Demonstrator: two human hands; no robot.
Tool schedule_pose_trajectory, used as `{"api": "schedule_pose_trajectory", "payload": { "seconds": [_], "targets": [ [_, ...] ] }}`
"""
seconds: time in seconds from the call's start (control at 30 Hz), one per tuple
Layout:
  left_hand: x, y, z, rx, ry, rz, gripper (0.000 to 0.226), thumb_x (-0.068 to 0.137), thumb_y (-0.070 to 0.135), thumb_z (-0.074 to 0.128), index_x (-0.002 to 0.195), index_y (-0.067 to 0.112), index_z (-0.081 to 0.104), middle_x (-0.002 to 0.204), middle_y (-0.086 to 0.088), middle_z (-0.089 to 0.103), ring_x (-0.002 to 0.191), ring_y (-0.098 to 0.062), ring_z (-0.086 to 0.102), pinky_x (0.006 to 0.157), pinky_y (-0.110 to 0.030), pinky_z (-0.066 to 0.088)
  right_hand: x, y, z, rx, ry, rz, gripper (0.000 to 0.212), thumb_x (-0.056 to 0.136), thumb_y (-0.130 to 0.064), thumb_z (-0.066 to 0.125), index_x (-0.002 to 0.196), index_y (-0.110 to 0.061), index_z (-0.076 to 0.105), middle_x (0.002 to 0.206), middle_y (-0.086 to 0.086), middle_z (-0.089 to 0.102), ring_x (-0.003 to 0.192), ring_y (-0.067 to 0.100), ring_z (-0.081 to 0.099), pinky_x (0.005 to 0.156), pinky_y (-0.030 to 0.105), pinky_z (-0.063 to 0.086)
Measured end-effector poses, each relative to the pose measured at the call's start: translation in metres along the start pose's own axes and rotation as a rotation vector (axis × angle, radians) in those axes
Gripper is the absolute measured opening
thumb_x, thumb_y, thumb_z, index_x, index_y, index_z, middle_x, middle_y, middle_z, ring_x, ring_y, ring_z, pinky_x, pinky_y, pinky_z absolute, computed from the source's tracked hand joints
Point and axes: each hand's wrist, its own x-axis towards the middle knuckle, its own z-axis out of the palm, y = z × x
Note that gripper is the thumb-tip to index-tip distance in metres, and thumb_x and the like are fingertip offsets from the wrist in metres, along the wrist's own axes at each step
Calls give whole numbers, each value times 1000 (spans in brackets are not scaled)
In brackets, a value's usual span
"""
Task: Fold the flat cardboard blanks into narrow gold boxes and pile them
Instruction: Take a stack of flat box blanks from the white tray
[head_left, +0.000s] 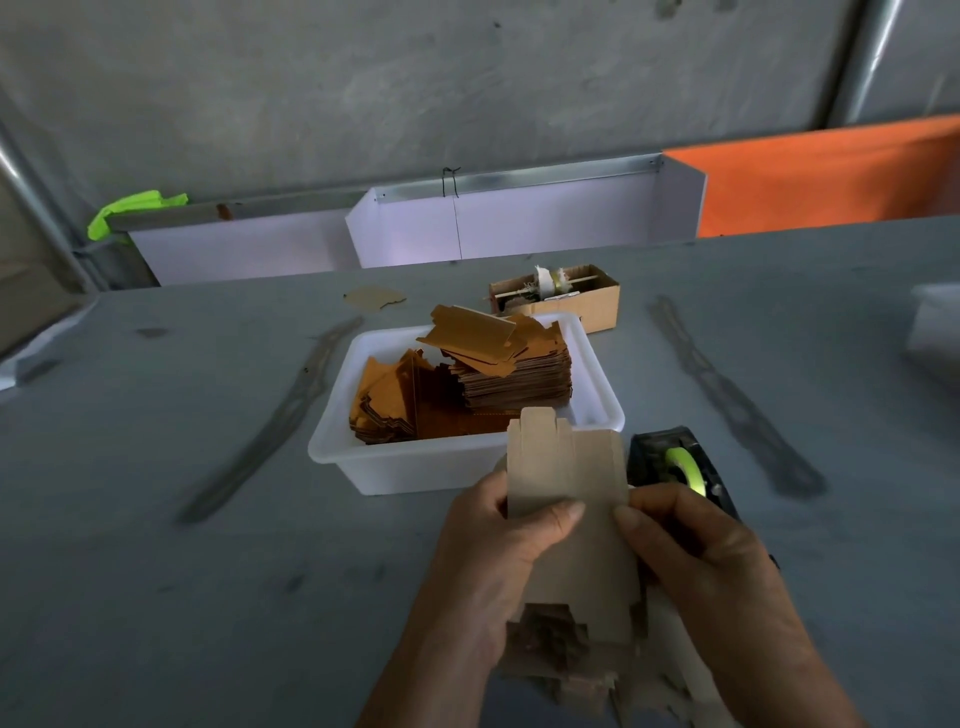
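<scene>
I hold one flat cardboard blank (566, 467) upright in front of me, its dull brown side facing me and its tabs pointing up. My left hand (498, 551) grips its left edge with the thumb across the face. My right hand (696, 551) pinches its right edge. A white plastic tub (395, 467) behind the blank holds a tall stack of blanks (514, 379) on the right and loose gold blanks (389, 400) on the left. More brown cardboard pieces (561, 654) lie below my hands, partly hidden.
A black tape dispenser with a green roll (680, 462) sits right of the blank. A small brown carton (561, 296) with a spindle stands behind the tub. A cardboard scrap (374, 299) lies farther back. White panels (467, 234) line the grey table's far edge.
</scene>
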Motion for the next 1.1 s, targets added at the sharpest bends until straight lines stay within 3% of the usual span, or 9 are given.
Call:
{"api": "schedule_pose_trajectory", "payload": {
  "seconds": [0.23, 0.3, 0.4, 0.57, 0.7, 0.83, 0.97, 1.1],
  "targets": [
    [-1, 2, 8, 14, 30, 28, 33, 82, 27, 71, 114, 24, 63, 101, 8, 69, 95, -4, 61, 67, -11, 42, 0, 2, 0, -45, 57, -69, 14, 80, -18, 69, 80, -32, 68, 72, -8, 69, 64, 4, 64, 57, 23, 50],
    [0, 1, 11, 21, 58, 49, 26, 83, 27, 71, 108, 25, 66, 95, 8, 71, 89, -3, 64, 63, -9, 43, -2, 0, 1, -54, 60, -111, 15, 74, -33, 69, 86, -39, 65, 73, -9, 68, 65, 4, 63, 59, 24, 51],
    [1, 0, 13, 21, 89, 51, 17, 81, 27, 73, 98, 26, 69, 87, 10, 73, 81, -1, 65, 63, -12, 46, -5, -1, 3, 0, 7, -155, 32, 60, -51, 65, 90, -40, 65, 74, -5, 67, 68, 7, 64, 59, 19, 52],
    [1, 1, 15, -15, 85, 38, 11, 82, 24, 73, 92, 23, 72, 85, 7, 74, 84, -7, 68, 73, -24, 50, -7, 0, 9, 87, -90, -201, 17, 76, -34, 58, 90, -36, 68, 78, -1, 69, 76, 11, 68, 64, 23, 55],
    [-1, 1, 18, -11, 58, 52, 7, 85, 20, 68, 89, 18, 73, 87, -5, 72, 87, -20, 67, 80, -36, 55, -6, 0, 15, 91, -97, -182, 21, 69, -30, 63, 88, -38, 67, 71, 1, 64, 66, 12, 64, 59, 22, 53],
    [-3, 2, 14, -53, 18, 20, 11, 88, 18, 63, 88, 21, 73, 86, -1, 73, 86, -15, 68, 76, -31, 53, -2, 3, 17, 82, -90, -155, 24, 63, -34, 67, 86, -38, 67, 67, 0, 60, 65, 17, 63, 60, 25, 54],
    [-4, 4, 11, -81, -35, -9, 13, 88, 19, 62, 90, 22, 74, 88, 1, 74, 91, -16, 69, 91, -41, 51, -1, 1, 19, 119, -117, -127, 22, 63, -29, 69, 84, -36, 67, 64, 0, 59, 62, 14, 60, 60, 24, 53],
    [-5, 1, 9, -101, -47, -15, 18, 92, 26, 58, 88, 21, 75, 87, -4, 74, 90, -21, 69, 93, -46, 50, 0, 3, 20, 122, -70, -96, 22, 61, -28, 68, 82, -36, 67, 60, -3, 55, 59, 12, 56, 57, 22, 50]
  ]
}}
